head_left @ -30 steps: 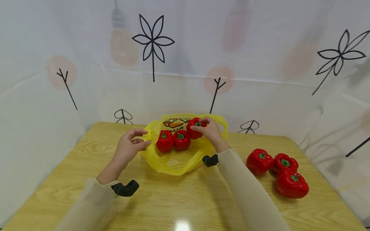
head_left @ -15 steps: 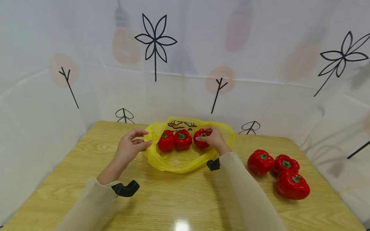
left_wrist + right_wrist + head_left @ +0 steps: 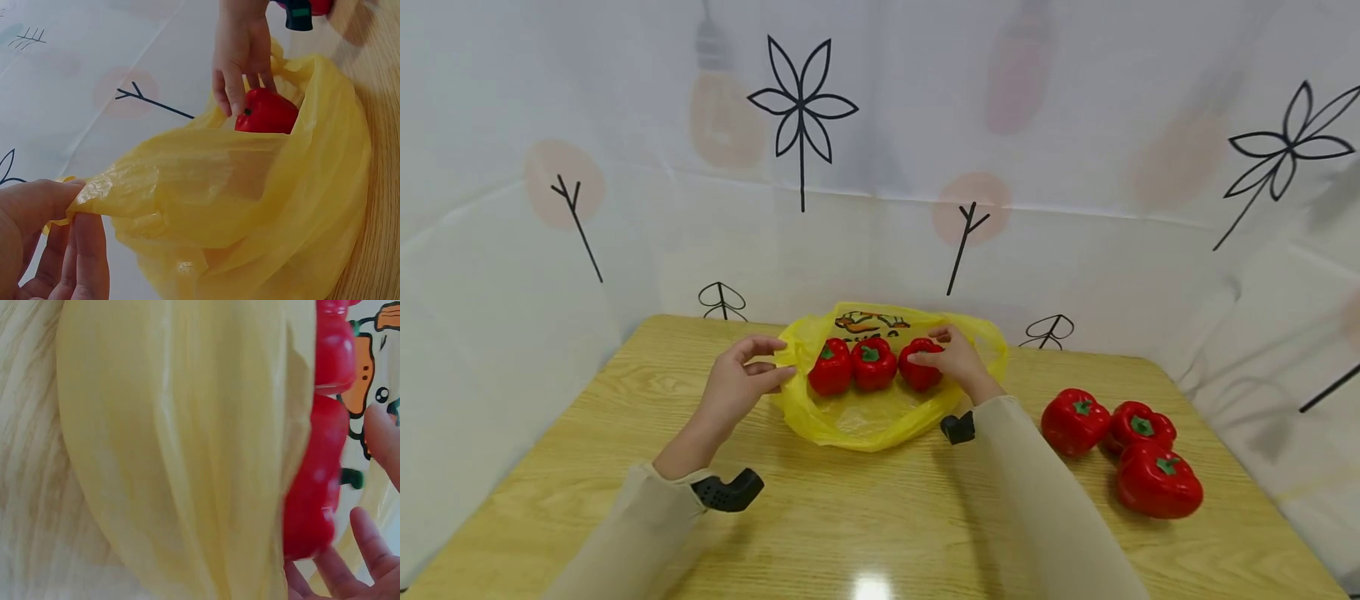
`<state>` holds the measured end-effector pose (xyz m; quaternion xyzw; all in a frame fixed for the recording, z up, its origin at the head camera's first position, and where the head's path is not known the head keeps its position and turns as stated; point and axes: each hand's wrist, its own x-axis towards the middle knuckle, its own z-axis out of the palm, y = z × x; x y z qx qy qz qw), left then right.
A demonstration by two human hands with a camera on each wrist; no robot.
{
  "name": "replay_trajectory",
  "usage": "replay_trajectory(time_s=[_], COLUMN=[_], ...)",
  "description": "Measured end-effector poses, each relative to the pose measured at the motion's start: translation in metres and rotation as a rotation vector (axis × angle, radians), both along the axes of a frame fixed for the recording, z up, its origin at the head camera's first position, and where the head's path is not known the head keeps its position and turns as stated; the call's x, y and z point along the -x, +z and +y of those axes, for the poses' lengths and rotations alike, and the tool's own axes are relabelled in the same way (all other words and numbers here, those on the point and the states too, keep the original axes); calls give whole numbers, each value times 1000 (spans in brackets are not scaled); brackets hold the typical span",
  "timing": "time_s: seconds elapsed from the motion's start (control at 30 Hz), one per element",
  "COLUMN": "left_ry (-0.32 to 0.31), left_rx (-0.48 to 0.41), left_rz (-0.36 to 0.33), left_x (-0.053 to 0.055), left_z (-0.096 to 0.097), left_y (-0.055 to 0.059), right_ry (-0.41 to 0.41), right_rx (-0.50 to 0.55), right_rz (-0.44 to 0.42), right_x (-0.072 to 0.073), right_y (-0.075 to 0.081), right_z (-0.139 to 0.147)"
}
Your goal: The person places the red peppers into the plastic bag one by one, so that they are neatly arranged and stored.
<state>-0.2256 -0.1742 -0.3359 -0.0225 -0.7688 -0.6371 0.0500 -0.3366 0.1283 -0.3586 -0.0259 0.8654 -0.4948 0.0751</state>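
Note:
A yellow plastic bag point(image 3: 865, 435) lies with its mouth spread on the table. My left hand point(image 3: 735, 382) pinches the left edge of the bag between thumb and fingers, plain in the left wrist view. Inside the bag stand a left red bell pepper point(image 3: 829, 375), a middle one point(image 3: 872, 371) and a right one point(image 3: 917, 377), in a row with green stems up. My right hand point(image 3: 958, 364) reaches into the bag at the right pepper. In the right wrist view its thumb stands off that pepper point(image 3: 315, 481), while some fingertips lie close below it, partly hidden by the bag.
To the right of the bag, three more red bell peppers point(image 3: 1159, 482) sit close together on the wooden table point(image 3: 820, 533). A white patterned cloth point(image 3: 880, 167) hangs behind the table. Black wrist cameras point(image 3: 727, 490) stick out from both sleeves.
The right pepper has gone down and right into the bag, beside the other two, with my right hand. The right thumb and fingers have since loosened from it. My left hand stays on the bag edge.

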Motion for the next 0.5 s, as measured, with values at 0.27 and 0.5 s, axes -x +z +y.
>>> replay_trajectory(time_s=[0.27,0.5], left_ry=[1,2], left_rx=[-3,-12], left_rz=[0,-2], left_x=[0,-1], left_z=[0,0], left_y=[0,1], right_ry=[1,-9], right_rx=[-32,8], right_rz=[67,123], right_x=[-7,-16], right_y=[16,29], right_z=[4,7])
